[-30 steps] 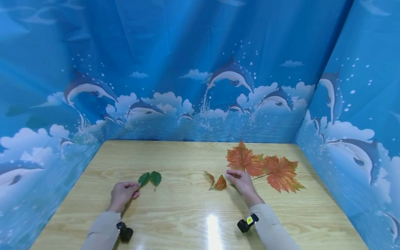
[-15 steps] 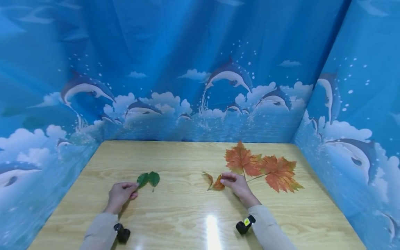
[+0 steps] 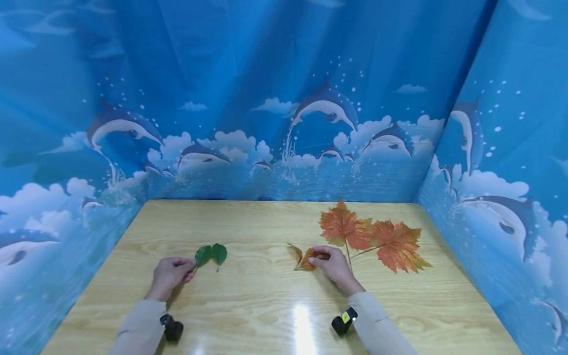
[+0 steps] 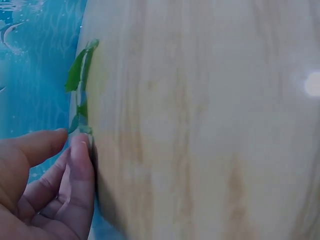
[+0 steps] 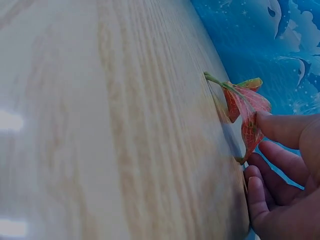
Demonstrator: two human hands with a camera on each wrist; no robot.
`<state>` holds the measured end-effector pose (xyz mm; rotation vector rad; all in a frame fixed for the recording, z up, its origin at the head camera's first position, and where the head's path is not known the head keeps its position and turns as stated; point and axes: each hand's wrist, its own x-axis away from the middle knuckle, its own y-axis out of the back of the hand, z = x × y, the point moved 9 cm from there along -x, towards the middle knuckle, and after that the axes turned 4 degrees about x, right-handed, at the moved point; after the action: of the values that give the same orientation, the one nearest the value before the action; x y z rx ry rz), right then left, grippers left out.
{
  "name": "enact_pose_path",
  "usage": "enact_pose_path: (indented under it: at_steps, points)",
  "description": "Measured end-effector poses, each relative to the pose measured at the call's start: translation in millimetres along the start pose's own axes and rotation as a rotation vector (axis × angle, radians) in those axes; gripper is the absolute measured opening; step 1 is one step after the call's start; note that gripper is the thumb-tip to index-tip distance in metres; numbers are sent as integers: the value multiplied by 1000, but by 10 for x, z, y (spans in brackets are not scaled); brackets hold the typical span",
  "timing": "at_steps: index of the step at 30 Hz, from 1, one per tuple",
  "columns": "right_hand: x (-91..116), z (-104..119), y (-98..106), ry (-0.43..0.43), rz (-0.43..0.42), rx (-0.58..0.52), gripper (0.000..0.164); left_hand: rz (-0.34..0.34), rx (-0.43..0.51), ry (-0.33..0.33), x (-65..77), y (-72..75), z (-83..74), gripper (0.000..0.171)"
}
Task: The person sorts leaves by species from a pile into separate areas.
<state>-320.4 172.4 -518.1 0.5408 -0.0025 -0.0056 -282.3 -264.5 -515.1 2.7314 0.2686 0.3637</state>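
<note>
On the left of the head view my left hand [image 3: 172, 276] pinches the near left end of a green leaf sprig [image 3: 203, 256], which has two rounded leaves on the table. The left wrist view shows the thumb and forefinger meeting at the end of the green sprig [image 4: 80, 82]. Right of the middle, my right hand [image 3: 333, 266] grips the right leaf of a small orange leaf sprig [image 3: 307, 260]. Seen from the right wrist, the thumb lies on the curled reddish leaf [image 5: 250, 107], and the other fingers are partly behind or below it.
Two large orange maple leaves [image 3: 399, 246] on thin stems lie just behind and to the right of my right hand. The wooden table [image 3: 248, 305] meets blue dolphin-print curtains [image 3: 248, 123] at its back and sides. A small camera sits on each wrist.
My right hand has come left and slightly down from beside the small orange sprig onto its right leaf. The left hand stays at the green sprig, almost unmoved.
</note>
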Motion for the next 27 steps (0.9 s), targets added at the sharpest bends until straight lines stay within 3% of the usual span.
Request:
enact_pose_path:
  at_steps: [5,8,10,12,16,24,27]
  points:
    - [8,-6,13,-9,-25,15,27,-58,-63,-54,18,80,-166,27]
    - [9,-11,19,-15,-32,11,27,-109,-134,-142,62,87,-424,28]
    - [8,-14,28,-17,-35,5,27,-111,-156,-182,102,10,-611,29]
    - [8,-16,32,-20,-36,3,26,-89,-157,-201,125,-129,-768,30]
    - [12,3,4,-13,-6,8,27,3,-50,-151,124,-513,-922,29]
    - [21,29,-21,-17,-1,12,27,144,141,-100,41,-1246,-982,26]
    - [24,28,-7,-13,-9,15,26,175,153,-86,20,-1480,-961,26]
